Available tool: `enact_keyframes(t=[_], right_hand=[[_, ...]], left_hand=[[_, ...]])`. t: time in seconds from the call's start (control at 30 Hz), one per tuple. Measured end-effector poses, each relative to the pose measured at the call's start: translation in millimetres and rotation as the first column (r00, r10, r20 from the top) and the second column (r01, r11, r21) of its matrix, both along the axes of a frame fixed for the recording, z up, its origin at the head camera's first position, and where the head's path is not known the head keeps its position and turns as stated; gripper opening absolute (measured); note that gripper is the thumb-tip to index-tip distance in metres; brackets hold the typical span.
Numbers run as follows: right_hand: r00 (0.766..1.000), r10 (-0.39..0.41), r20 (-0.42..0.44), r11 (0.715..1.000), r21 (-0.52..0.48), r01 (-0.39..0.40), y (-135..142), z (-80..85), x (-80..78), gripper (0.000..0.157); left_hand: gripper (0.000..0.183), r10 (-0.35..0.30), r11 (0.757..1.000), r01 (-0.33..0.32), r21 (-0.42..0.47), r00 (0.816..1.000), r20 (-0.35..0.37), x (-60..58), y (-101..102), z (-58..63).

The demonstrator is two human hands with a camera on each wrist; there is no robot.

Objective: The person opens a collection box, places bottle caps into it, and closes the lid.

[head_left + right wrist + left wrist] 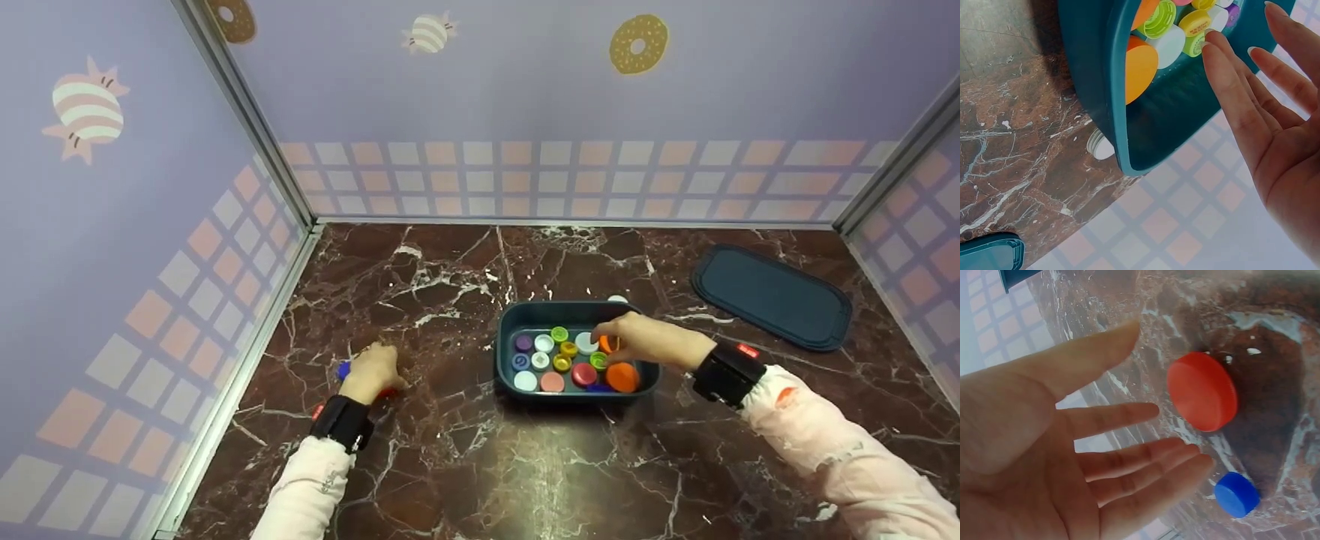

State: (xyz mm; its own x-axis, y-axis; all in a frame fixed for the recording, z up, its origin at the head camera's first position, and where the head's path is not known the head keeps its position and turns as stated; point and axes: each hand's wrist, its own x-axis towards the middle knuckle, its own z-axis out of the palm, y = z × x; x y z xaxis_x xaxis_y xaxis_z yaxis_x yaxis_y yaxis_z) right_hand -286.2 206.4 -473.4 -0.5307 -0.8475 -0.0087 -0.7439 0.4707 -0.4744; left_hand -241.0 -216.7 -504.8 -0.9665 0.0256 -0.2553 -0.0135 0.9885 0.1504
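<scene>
My left hand [373, 373] hovers over the table at the left, palm down with its fingers apart. In the left wrist view a red bottle cap [1202, 391] and a smaller blue bottle cap [1237, 494] lie just beyond its fingertips, touched by none of them. My right hand [643, 339] is above the right end of a dark teal box [574, 398], fingers loosely bent and holding nothing in the right wrist view. Inside the box lie several caps, among them an orange cap [622, 377], a red cap [584, 374] and a white cap [526, 381].
The box's teal lid [772, 296] lies flat at the back right. Behind the box, close to its back right corner, sits a white cap [1099, 144]. Patterned panels [480, 90] enclose the marble-look table [450, 465] at the back and sides.
</scene>
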Motion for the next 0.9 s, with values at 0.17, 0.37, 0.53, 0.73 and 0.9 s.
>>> enact_keyframes(t=[0.17, 0.37, 0.53, 0.73, 0.9], right_hand=[[1.000, 0.002, -0.030, 1.000, -0.023, -0.003, 0, 0.0, 0.2, 0.029], [0.997, -0.006, -0.076, 0.999, -0.039, 0.003, 1, 6.0, -0.5, 0.028], [0.996, -0.009, -0.090, 0.998, -0.062, 0.003, 3, 12.3, -0.2, 0.027], [0.994, -0.042, -0.102, 0.995, -0.097, 0.032, 9, 15.7, -3.1, 0.027], [0.989, -0.057, -0.139, 0.988, -0.150, 0.036, 15, 22.4, -8.4, 0.028]], left_hand=[[0.053, 0.053, 0.998, -0.054, 0.032, 0.998, 0.043, 7.8, -2, -4.6], [0.056, 0.077, 0.996, -0.080, 0.044, 0.995, 0.066, 10.2, 0, -8.6], [0.040, 0.075, 0.995, -0.077, 0.062, 0.997, 0.032, 11.1, 0, -11.2], [0.037, 0.006, 0.998, -0.005, 0.069, 1.000, -0.016, 11.4, -1, -15.2], [0.027, -0.030, 0.996, 0.037, 0.077, 0.996, -0.088, 11.8, -2, -17.3]])
